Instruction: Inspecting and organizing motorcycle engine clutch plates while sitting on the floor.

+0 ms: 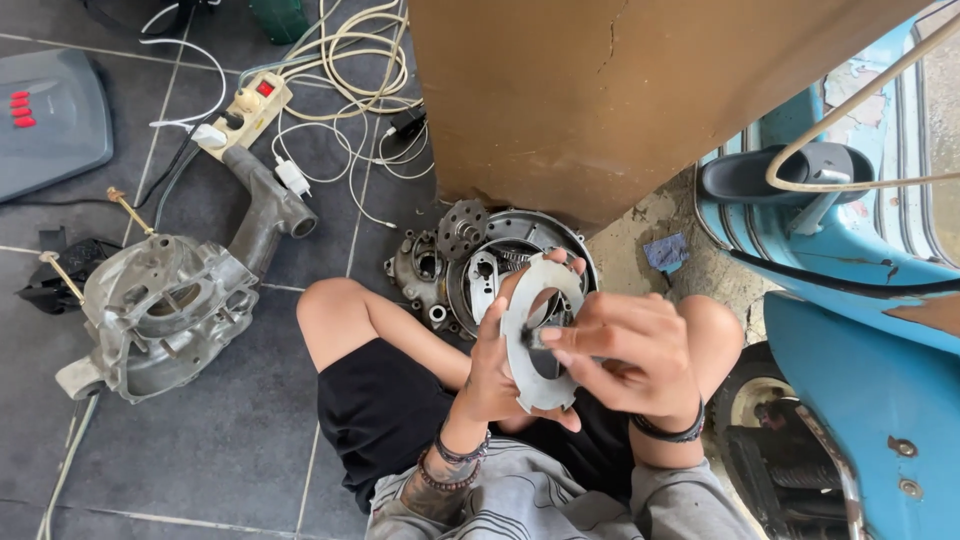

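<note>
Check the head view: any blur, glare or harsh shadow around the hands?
Head view: daylight is soft and even, with no hard shadows on the tile floor. The right hand shows slight motion blur; the left hand and metal ring plate are sharper. No glare on the ring; the engine casing is crisp.

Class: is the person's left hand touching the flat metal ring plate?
Touching. The head view shows the left hand gripping the metal ring plate by its edge, fingers wrapped behind it.

Dark grey floor tiles [220, 440] spread underfoot in flat daylight. At twelve o'clock stands a brown pillar [600, 90]; white cables [350, 60] tangle at eleven; a blue scooter body [860, 300] fills three o'clock.
</note>
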